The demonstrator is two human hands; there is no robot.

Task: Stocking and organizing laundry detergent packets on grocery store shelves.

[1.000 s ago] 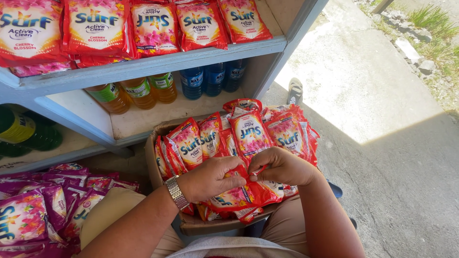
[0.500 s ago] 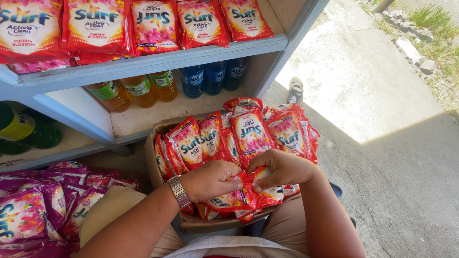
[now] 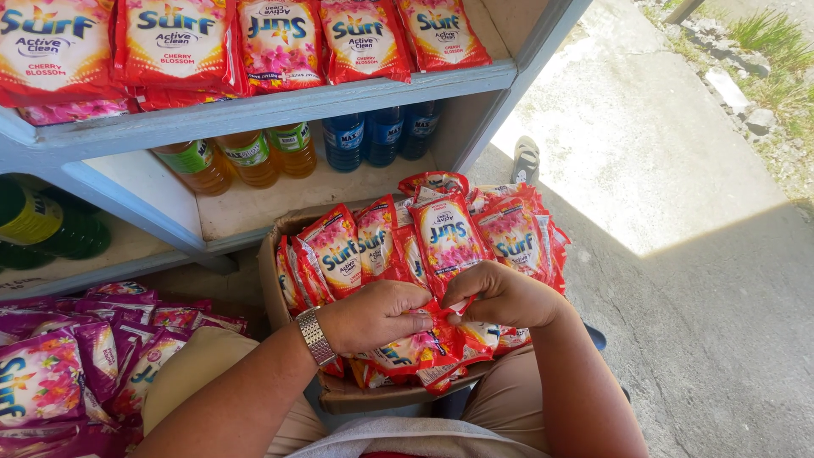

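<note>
Sachet strip (image 3: 441, 339) pinched between left hand (image 3: 377, 315) and right hand (image 3: 504, 294), both grips clamped on it, over box (image 3: 275, 293) of red sachets on lap, beside shelf (image 3: 254, 110).

The detergent sachets (image 3: 441, 246) in the brown cardboard box (image 3: 273, 288) are red with pink blossom prints and blue lettering. Purple sachets (image 3: 51, 382) carry pink flowers. The shelf (image 3: 254, 110) is pale grey-blue. Bottles show amber (image 3: 246, 157), blue (image 3: 386, 136) and green (image 3: 34, 220) liquid. The wristwatch band (image 3: 315, 336) is silver.
</note>
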